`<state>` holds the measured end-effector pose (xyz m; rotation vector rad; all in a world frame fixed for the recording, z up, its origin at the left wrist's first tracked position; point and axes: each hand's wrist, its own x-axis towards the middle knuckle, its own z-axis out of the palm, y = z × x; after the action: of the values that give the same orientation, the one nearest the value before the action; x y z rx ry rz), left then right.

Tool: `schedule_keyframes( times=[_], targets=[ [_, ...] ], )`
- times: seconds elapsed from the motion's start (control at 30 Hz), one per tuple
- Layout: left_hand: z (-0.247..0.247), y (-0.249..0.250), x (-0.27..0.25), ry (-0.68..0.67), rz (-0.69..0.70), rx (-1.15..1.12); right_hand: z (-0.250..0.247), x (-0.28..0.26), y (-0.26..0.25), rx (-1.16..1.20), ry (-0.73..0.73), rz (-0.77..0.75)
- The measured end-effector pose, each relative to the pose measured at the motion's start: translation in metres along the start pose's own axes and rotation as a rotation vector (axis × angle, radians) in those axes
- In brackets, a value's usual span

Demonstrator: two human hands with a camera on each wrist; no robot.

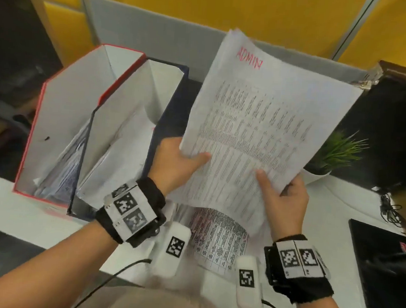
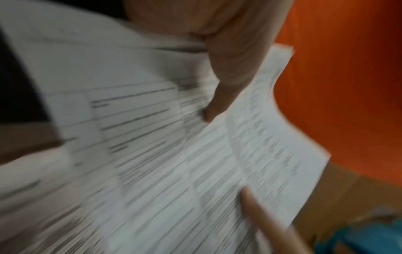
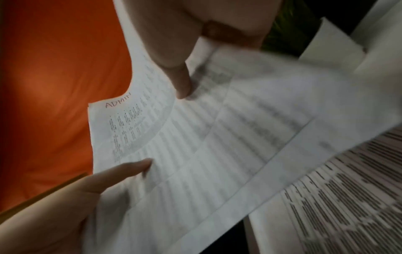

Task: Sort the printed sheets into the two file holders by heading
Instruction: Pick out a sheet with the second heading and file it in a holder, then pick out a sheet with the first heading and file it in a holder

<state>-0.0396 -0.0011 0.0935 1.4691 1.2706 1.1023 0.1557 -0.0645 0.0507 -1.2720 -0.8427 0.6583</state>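
Note:
I hold up a sheaf of printed sheets (image 1: 254, 123) whose top page is headed ADMIN in red. My left hand (image 1: 179, 162) grips its lower left edge, thumb on the front. My right hand (image 1: 283, 195) pinches the lower right edge, thumb on the print. The wrist views show the same sheets (image 2: 217, 163) (image 3: 206, 137) with a thumb pressed on top. Left of the sheets stand two file holders: a red-edged one (image 1: 56, 110) and a dark blue one (image 1: 166, 108), both holding papers. More printed sheets (image 1: 217, 239) lie on the white desk (image 1: 36, 219) under my hands.
A small potted plant (image 1: 336, 151) stands at the right behind the sheets. A black laptop or pad (image 1: 381, 274) lies at the right desk edge, with cables (image 1: 390, 210) beyond it. A grey partition (image 1: 157, 30) and yellow wall close off the back.

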Motion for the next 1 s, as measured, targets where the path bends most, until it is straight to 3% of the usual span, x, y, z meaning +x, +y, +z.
schedule_keyframes(
  times=[0.13,0.3,0.47,0.53,0.6,0.7,0.83,1.0],
  targets=[
    [-0.064,0.036,0.015,-0.032,-0.105,0.053,-0.011,0.002,0.008,-0.1,-0.104,0.025],
    [-0.146,0.05,0.027,0.01,-0.28,0.223,-0.036,-0.01,0.055,-0.291,-0.07,0.224],
    [-0.187,0.036,0.028,0.201,-0.435,0.463,-0.057,-0.027,0.094,-0.631,-0.059,0.306],
    [-0.188,0.027,0.031,0.192,-0.478,0.636,-0.061,-0.033,0.104,-0.753,-0.066,0.352],
    [-0.18,0.017,0.032,0.16,-0.427,0.784,-0.062,-0.038,0.112,-0.813,-0.085,0.421],
    [-0.155,-0.002,0.03,0.077,-0.309,0.855,-0.061,-0.046,0.124,-0.844,-0.124,0.474],
    [-0.127,-0.027,0.035,-0.013,-0.265,0.953,-0.06,-0.049,0.133,-0.89,-0.158,0.478],
    [-0.111,-0.047,0.046,-0.143,-0.376,1.084,-0.06,-0.049,0.135,-0.902,-0.162,0.49]
  ],
)
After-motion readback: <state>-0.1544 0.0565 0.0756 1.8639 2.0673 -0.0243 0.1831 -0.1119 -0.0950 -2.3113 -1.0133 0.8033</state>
